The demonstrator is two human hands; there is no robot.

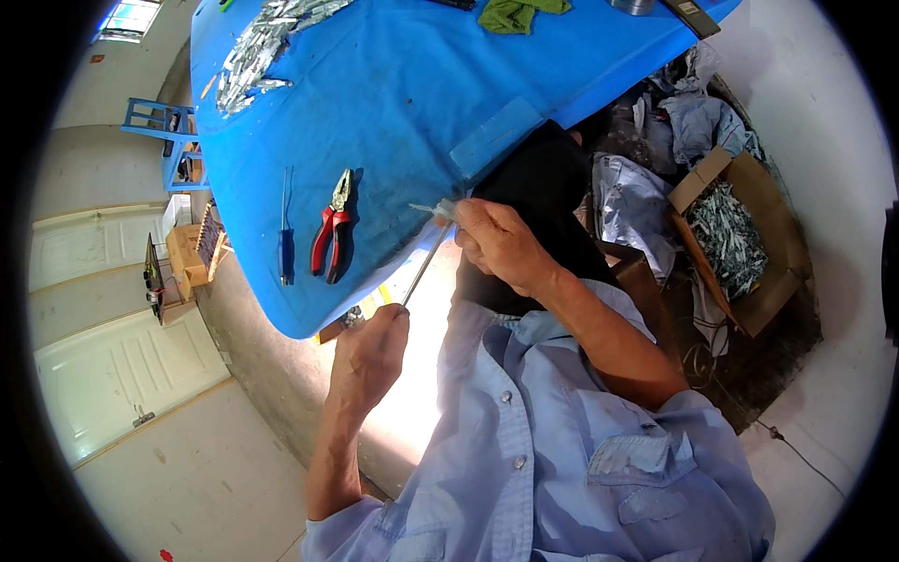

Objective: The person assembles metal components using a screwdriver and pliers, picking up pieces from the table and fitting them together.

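Note:
My left hand (368, 361) is closed round the handle end of a screwdriver (425, 268), whose long metal shaft slants up to the right. Between the fingers of my right hand (498, 242) is a small pale, translucent piece (440, 208), and the shaft's tip meets it or lies right beside it. The grip hides part of that piece, so its exact kind does not show. Both hands are held just off the near edge of the blue-covered table (393, 112). On the cloth lie red-and-black pliers (332, 234) and, left of them, a blue-handled screwdriver (287, 253).
Silvery strip-like pieces (257, 58) are heaped at the table's far left, and a green cloth (513, 15) lies at the back. To my right stands a cardboard box (787, 245) of similar pieces, beside plastic bags (632, 206). A blue chair (169, 140) stands left.

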